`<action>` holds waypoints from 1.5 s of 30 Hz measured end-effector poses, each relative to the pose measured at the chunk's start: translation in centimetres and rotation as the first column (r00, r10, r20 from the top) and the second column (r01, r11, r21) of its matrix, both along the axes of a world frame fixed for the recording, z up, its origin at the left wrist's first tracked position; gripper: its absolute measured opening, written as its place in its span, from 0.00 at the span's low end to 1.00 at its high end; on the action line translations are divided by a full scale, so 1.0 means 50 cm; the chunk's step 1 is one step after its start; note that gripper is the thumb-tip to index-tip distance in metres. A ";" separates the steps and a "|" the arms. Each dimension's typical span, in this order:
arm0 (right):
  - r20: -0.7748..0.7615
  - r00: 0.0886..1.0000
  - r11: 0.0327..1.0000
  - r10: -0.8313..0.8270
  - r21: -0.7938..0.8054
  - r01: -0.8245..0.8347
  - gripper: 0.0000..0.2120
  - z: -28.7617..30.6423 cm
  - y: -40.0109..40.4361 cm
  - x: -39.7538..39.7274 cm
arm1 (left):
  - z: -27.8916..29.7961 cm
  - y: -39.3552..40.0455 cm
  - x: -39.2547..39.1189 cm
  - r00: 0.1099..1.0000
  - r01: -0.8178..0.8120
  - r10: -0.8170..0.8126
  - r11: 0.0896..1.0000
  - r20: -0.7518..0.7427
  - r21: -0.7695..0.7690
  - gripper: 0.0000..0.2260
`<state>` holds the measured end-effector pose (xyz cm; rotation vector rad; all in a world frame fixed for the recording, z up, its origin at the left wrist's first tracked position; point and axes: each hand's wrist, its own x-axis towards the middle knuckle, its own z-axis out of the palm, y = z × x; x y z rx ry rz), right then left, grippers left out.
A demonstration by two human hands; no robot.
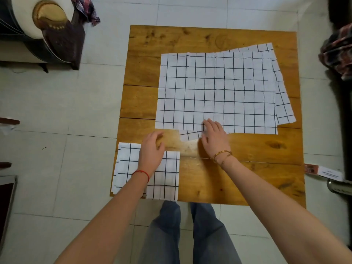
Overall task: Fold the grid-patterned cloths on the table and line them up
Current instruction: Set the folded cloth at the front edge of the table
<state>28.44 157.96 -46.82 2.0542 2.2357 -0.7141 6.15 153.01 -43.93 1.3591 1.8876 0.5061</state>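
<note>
While left hand [152, 147] hovered open over folded grid-patterned white cloth [167, 176] at wooden table [247, 168] near-left corner, right hand [214, 137] lay open on unfolded grid-patterned cloth stack's [217, 88] near edge; nearer, stack straight ahead.

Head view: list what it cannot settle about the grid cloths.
- How many unfolded cloths are stacked: the top one covers all but edges.
- How many layers the folded cloth has: seen from above, left hand over part.
- Right hand grip: fingertips blurred at the cloth edge.
</note>
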 end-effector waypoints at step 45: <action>-0.024 0.951 0.947 0.308 -0.093 -0.309 0.18 -0.007 0.059 0.190 | -0.010 0.257 0.128 0.783 0.465 -0.431 0.884 -0.448 -0.039 0.21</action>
